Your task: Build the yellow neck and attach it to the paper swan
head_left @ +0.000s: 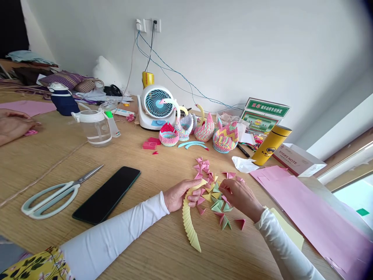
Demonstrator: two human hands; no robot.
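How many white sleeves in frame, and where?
2: left sleeve, ending at the left hand, which holds a curved yellow paper strip; right sleeve, ending at the right hand, by the folded paper pieces. No others visible.

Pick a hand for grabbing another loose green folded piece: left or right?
Right, I'd say. The right hand is down at the loose green folded pieces, while the left hand is occupied holding the curved yellow paper strip.
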